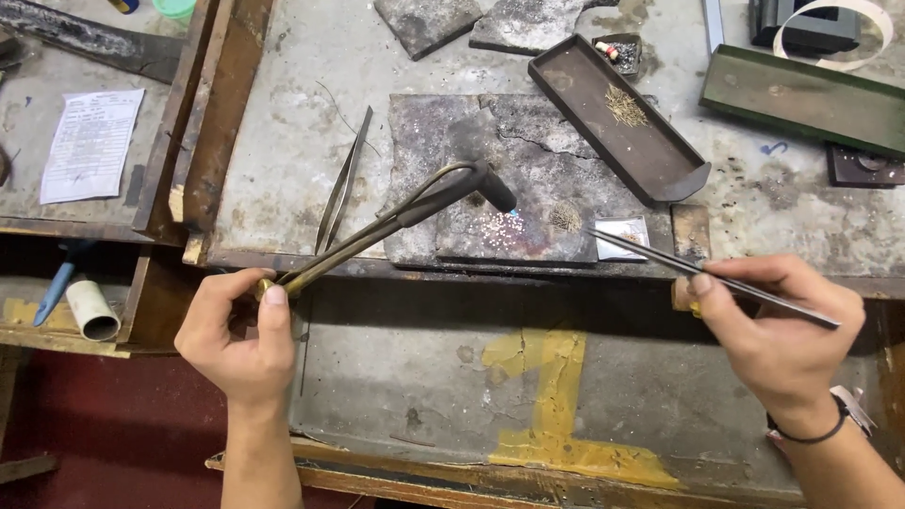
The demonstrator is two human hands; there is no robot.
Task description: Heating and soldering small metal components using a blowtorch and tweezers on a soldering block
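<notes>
Brass torch (396, 221) gripped in your left hand (238, 335), flame over slab (509, 217) on desk (283, 141) | right hand (778, 325) pinches tweezers (707, 278) | likely stiff, light, hot-tipped: hold rear ends.

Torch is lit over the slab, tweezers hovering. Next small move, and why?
Probably ease the long tweezers in the right hand leftward until their tips reach the small pieces on the dark slab. The left hand already aims the torch there, its small blue flame at the nozzle, while the tweezer tips hang short of that spot, near the slab's right edge.
</notes>
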